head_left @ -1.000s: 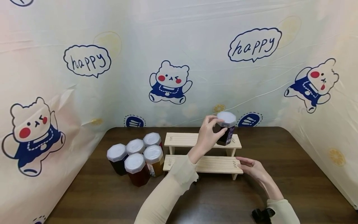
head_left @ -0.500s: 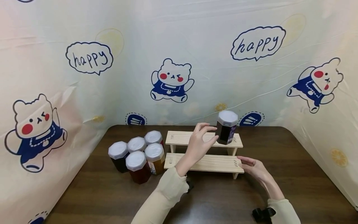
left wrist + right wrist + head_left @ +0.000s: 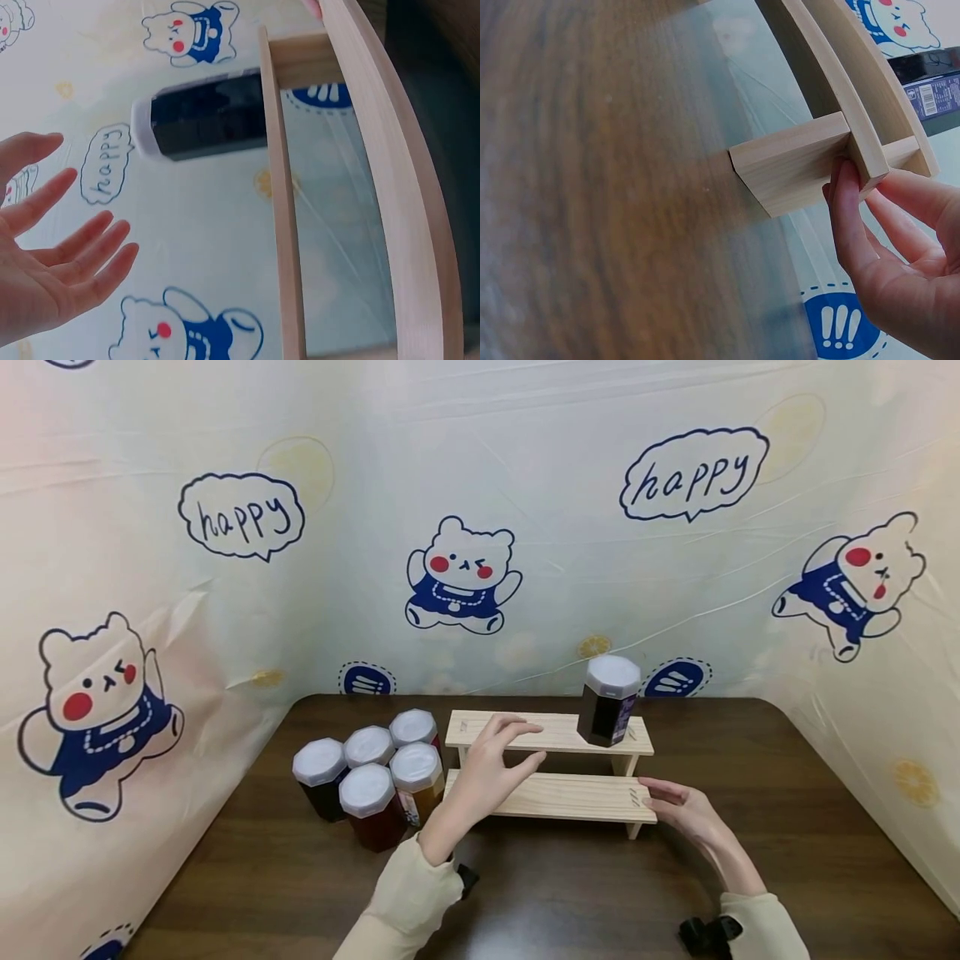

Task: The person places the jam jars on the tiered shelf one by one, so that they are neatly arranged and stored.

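A dark jar with a white octagonal lid (image 3: pixel 609 706) stands upright at the right end of the upper board of a two-tier wooden display shelf (image 3: pixel 570 797). My left hand (image 3: pixel 483 772) hovers over the shelf's left half, its fingers spread and apart from the jar. In the left wrist view that hand (image 3: pixel 56 262) holds nothing, and the jar (image 3: pixel 210 116) rests on the upper board. My right hand (image 3: pixel 690 818) pinches the right end of the lower board. The right wrist view shows thumb and fingers on either side of the board's end (image 3: pixel 870 161).
Several more white-lidded jars (image 3: pixel 371 792) stand grouped on the brown table (image 3: pixel 570 893), left of the shelf. One has amber contents (image 3: pixel 426 797). A printed cloth (image 3: pixel 465 460) with bears hangs behind and beside the table.
My left hand has let go of the dark jar and drawn back to the left and down. The jar stays on the upper board. My right hand keeps its hold on the shelf's end.
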Motion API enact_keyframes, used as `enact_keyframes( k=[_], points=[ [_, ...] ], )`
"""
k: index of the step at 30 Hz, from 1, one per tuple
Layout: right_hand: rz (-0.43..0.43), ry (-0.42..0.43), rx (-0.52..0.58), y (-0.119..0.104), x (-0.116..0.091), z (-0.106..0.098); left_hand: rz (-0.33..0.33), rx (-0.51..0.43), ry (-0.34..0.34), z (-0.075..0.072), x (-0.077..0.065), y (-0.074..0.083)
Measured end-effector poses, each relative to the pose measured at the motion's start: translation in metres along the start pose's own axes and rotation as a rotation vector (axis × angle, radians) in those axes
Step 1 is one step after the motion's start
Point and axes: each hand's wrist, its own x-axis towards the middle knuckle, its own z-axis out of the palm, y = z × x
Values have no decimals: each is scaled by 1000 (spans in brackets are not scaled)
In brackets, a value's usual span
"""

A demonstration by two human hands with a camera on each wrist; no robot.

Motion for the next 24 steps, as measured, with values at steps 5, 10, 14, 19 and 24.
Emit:
enact_keyframes(
  k=[5,10,14,19,24],
  points=[
    [4,6,-14,0,0,0,-13,41,11,-15,-10,-7],
    [10,7,-21,-1,0,1,-20,79,27,-28,-19,-16],
    [18,10,-12,-1,0,1,-39,120,37,-37,-27,-24],
    [14,16,-2,-1,0,1,-65,174,44,-48,-37,-33],
    [4,6,-1,-1,0,1,-88,229,61,-57,-47,-40]
  ],
)
